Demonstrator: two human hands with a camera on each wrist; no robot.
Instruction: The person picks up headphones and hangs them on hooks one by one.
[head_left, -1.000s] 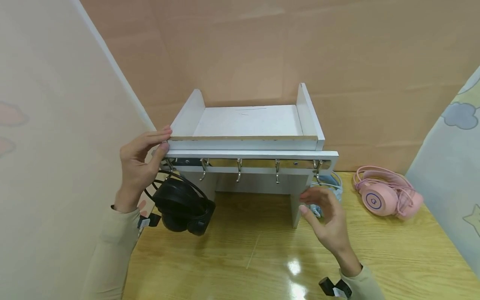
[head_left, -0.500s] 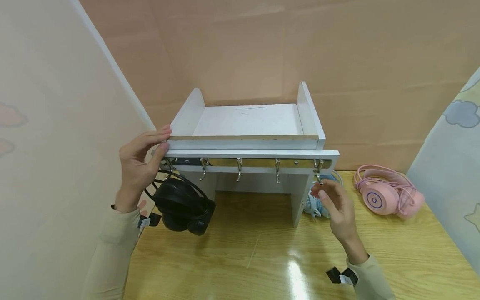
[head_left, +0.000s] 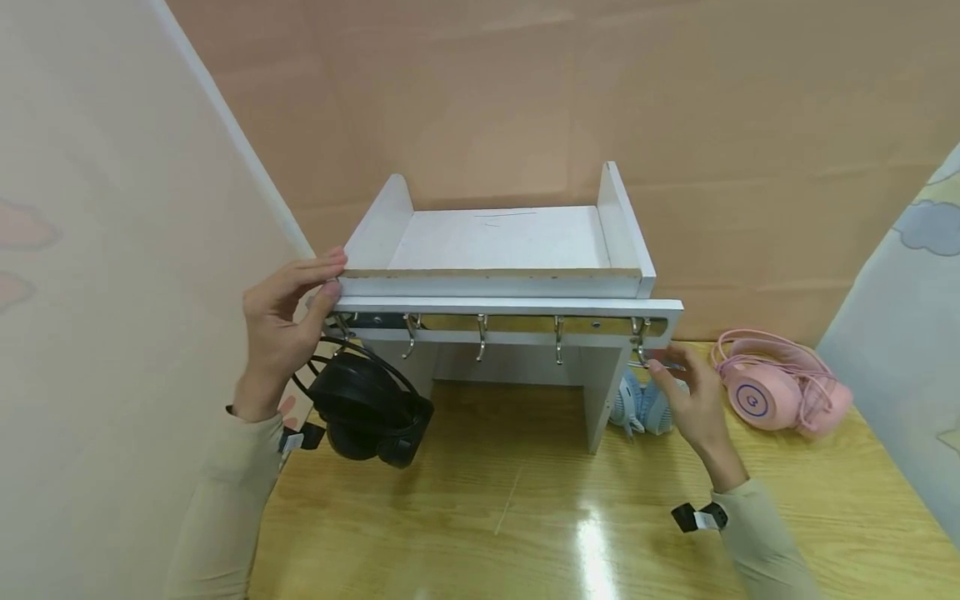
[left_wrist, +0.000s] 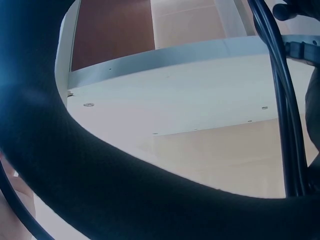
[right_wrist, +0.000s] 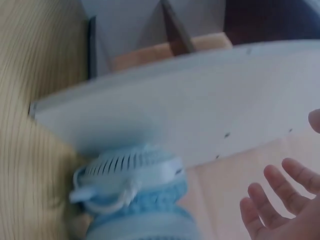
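Note:
My left hand (head_left: 281, 325) holds the left corner of a white shelf (head_left: 491, 287), fingers along the top edge and thumb at the front. Below it black headphones (head_left: 367, 408) hang at the leftmost hook of the shelf's hook rail (head_left: 517, 326); their dark band and cable fill much of the left wrist view. My right hand (head_left: 693, 396) is by the rightmost hook (head_left: 641, 343), over light blue headphones (head_left: 628, 404) that lie beside the shelf's right side panel. In the right wrist view its fingers (right_wrist: 285, 190) are spread, with nothing between them.
Pink headphones (head_left: 765, 387) with a bundled cable lie on the wooden table (head_left: 555, 517) at the right. A brown covered wall (head_left: 510, 100) stands behind the shelf, and a pale patterned sheet (head_left: 135, 208) rises close on the left.
My right hand has moved right and slightly up from the shelf's side panel, uncovering more of the blue headphones. The left hand stays on the shelf corner.

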